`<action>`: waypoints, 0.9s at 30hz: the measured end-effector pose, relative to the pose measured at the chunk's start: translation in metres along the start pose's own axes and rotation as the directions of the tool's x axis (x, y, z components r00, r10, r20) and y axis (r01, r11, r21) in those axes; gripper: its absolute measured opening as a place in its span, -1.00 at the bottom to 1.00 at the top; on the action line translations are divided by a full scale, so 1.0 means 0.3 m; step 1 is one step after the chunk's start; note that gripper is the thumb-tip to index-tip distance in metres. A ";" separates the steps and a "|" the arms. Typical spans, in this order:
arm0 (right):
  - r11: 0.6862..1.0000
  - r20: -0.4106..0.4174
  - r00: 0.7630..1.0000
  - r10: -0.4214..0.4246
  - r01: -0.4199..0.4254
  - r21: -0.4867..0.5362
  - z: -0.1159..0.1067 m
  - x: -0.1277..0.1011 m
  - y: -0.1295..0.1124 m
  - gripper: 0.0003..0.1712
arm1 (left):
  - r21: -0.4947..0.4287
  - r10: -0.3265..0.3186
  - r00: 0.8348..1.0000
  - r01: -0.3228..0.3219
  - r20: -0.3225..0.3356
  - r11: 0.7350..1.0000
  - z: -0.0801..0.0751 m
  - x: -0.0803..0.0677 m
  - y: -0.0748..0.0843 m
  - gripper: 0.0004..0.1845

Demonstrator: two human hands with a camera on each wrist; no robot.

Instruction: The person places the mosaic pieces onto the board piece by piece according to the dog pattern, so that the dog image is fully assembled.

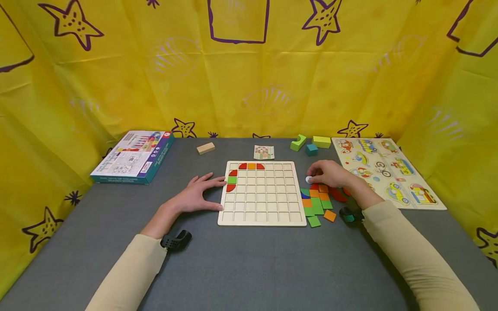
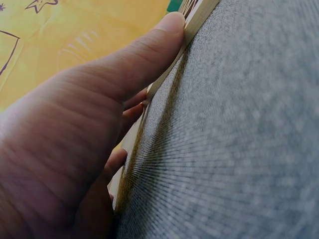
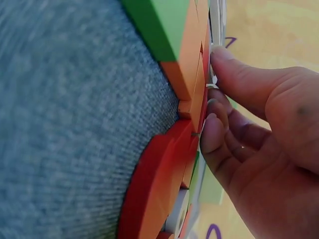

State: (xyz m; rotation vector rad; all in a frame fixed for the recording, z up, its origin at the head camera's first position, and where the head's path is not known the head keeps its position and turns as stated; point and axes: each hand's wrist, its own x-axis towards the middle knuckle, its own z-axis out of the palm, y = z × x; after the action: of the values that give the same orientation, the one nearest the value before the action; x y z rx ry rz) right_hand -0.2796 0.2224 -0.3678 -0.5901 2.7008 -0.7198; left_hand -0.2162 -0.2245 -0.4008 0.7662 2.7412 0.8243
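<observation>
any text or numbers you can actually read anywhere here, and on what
"GO": on the vehicle puzzle board, near its middle.
Box: print on lid and side too small to read.
Pattern card: a picture only, too small for any lettering.
Grid board, tiles: no writing.

Left hand (image 1: 196, 196) lay flat against grid board (image 1: 261, 216) at its 9 o'clock edge, blocking that side. Right hand (image 1: 330, 174) and loose tile pile (image 1: 320, 202) crowded board's 3 o'clock side. Open grey table (image 1: 241, 263) at 6 o'clock, between forearms. At 12 o'clock: pattern card (image 1: 264, 152), wooden block (image 1: 205, 148), green and teal blocks (image 1: 310, 144). Box (image 1: 134, 157) at 10 o'clock, vehicle puzzle (image 1: 385, 170) at 2 o'clock
</observation>
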 end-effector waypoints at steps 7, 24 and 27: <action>0.998 -0.036 0.998 -0.055 0.056 0.028 -0.012 0.007 -0.012 -0.90 | 0.002 0.005 1.000 -0.005 -0.002 1.000 -0.001 0.004 -0.001 -0.12; 0.963 -0.046 0.991 -0.126 0.133 0.236 0.059 0.160 -0.205 -0.84 | 0.001 0.008 1.000 -0.008 0.005 1.000 0.003 0.003 -0.003 -0.12; 0.952 -0.038 0.991 -0.130 0.135 0.274 0.079 0.186 -0.239 -0.85 | -0.003 0.008 1.000 -0.007 0.003 1.000 0.001 0.001 -0.001 -0.12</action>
State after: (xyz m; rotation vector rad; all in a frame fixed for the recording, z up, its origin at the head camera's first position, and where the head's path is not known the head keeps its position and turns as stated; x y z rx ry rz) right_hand -0.2973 0.1307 -0.3592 -0.6994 2.5311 -1.1195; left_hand -0.2165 -0.2243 -0.4011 0.7769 2.7357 0.8283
